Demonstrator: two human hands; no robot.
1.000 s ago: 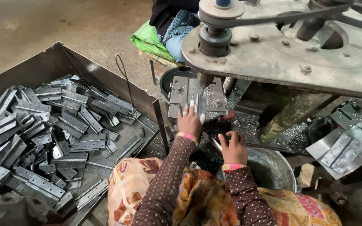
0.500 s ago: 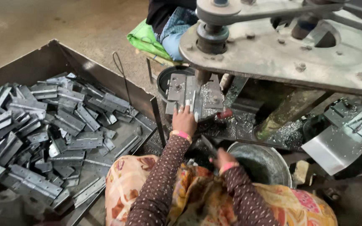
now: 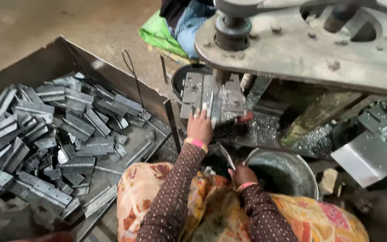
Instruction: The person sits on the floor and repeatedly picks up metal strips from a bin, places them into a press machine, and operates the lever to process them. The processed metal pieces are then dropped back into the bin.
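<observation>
Left hand (image 3: 199, 125) flat on hinge plate (image 3: 211, 96) under press (image 3: 301, 45) – right hand (image 3: 242, 174) clamped on 1 hinge (image 3: 226, 155)

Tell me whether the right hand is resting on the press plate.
No, the right hand is low beside the metal bucket; the left hand reaches the press plate.

concrete floor (image 3: 36, 27) carries metal tray (image 3: 68, 56) heaped with hinge plates (image 3: 81, 123); steel bucket (image 3: 303, 172).

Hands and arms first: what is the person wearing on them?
Both arms have long dark brown sleeves covered in tiny pale dots. A pink band sits at each wrist, one by the left hand and one by the right hand. The hands themselves are bare, with no gloves.
</observation>
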